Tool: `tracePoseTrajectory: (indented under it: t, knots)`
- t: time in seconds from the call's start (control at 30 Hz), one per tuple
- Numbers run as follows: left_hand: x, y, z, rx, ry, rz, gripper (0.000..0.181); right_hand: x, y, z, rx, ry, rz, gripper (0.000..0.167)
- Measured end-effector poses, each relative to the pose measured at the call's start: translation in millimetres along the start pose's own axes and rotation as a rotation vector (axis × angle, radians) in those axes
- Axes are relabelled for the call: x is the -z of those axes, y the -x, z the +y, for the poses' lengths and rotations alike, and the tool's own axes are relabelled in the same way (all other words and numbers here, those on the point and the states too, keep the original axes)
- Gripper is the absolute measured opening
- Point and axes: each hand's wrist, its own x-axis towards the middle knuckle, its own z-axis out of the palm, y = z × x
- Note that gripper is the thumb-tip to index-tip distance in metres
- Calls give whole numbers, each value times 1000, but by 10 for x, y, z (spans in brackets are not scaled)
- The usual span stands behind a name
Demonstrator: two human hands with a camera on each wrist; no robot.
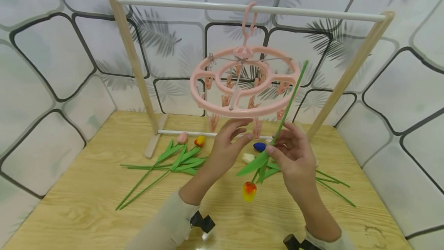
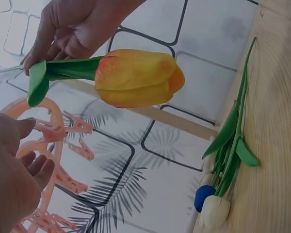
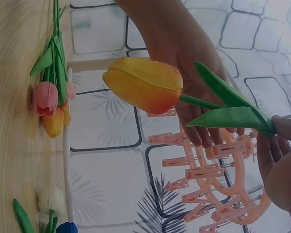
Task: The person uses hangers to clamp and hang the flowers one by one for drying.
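Observation:
My right hand pinches the green stem of a yellow-orange tulip, whose flower hangs down while the stem rises past the ring's right side. In the right wrist view the tulip shows two green leaves by the fingertips. A round pink clip hanger hangs by its hook from a white rod. Just below the ring's front edge is my left hand, fingers loosely bent beside a pink clip. The left wrist view shows that hand near the clips, holding no flower.
A wooden rack with a white top rod stands on the wooden table. Pink and yellow-orange tulips lie at the left. White tulips and a blue tulip lie behind and beside the right hand.

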Motion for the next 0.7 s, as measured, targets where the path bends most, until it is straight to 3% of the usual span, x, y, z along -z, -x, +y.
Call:
tracePoseTrajectory:
  t: [0.17,0.7]
  knots:
    - [-72,-57,-22,-54,35,2,33,27,-13,-22,1,11,23,65]
    - [-185,-141,-30,-72,-37,2,27,33,-13,2,8,2,1,64]
